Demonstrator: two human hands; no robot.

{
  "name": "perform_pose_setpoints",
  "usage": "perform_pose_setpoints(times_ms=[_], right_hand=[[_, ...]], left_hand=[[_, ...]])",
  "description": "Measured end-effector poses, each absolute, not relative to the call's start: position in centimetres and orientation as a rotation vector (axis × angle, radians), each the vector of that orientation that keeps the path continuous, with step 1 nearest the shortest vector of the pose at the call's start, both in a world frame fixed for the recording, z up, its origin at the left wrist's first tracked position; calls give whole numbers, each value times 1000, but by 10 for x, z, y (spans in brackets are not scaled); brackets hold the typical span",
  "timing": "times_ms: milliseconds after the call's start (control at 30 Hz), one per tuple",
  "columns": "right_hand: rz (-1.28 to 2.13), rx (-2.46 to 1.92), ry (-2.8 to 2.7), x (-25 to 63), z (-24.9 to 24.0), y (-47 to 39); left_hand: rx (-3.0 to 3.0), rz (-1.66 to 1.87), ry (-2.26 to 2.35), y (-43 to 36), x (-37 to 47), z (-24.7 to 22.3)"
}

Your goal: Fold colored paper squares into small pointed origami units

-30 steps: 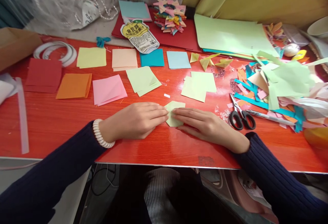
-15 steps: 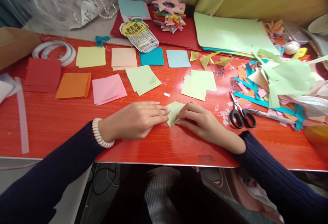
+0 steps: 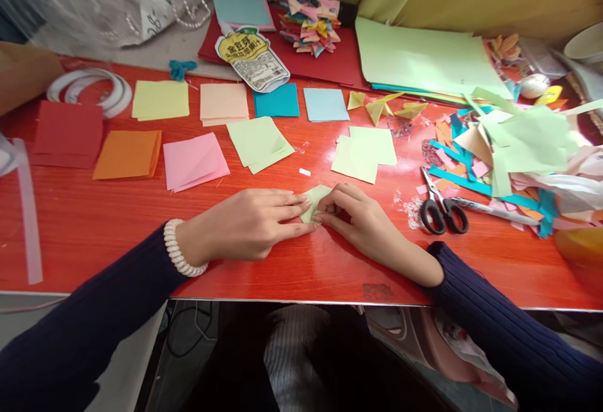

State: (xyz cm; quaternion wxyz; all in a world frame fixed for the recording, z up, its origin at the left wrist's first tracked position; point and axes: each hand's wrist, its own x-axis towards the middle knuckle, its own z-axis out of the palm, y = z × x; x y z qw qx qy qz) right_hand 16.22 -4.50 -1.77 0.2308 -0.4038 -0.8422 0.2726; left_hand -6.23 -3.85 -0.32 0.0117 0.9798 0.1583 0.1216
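Note:
A small folded piece of pale green paper (image 3: pixel 313 201) lies on the red tabletop near its front edge. My left hand (image 3: pixel 252 220) rests flat with its fingers stretched out, the fingertips pressing on the paper's left side. From the right, my right hand (image 3: pixel 360 214) pinches the paper's lower right edge between thumb and fingers. The fingers of both hands cover part of the sheet. Beyond them are pale green paper squares (image 3: pixel 362 154) and another green stack (image 3: pixel 259 144). Small folded yellow-green paper pieces (image 3: pixel 379 108) stand farther back.
Scissors (image 3: pixel 438 201) and a pen (image 3: pixel 492 208) lie right of my hands, beside a heap of paper scraps (image 3: pixel 527 142). Left are pink squares (image 3: pixel 195 161), orange squares (image 3: pixel 128 154) and red squares (image 3: pixel 68 132). A layered paper ornament (image 3: pixel 309 19) and large green sheets (image 3: pixel 428 54) sit behind.
My right hand has shifted a little left, bringing its fingertips closer to my left hand. The left fingers now reach farther along the paper's lower edge, and less of the paper shows.

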Motion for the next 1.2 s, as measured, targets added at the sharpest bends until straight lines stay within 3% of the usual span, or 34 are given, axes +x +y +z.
perform_pose_setpoints(times_ms=[533, 833, 1200], right_hand=[[375, -1224, -2275, 179, -25, -32], [226, -737, -2630, 190, -13, -29], [511, -555, -2675, 184, -5, -39]], left_hand=[[3020, 374, 497, -41, -62, -2], [3052, 499, 619, -31, -70, 1], [2983, 401, 657, -35, -67, -5]])
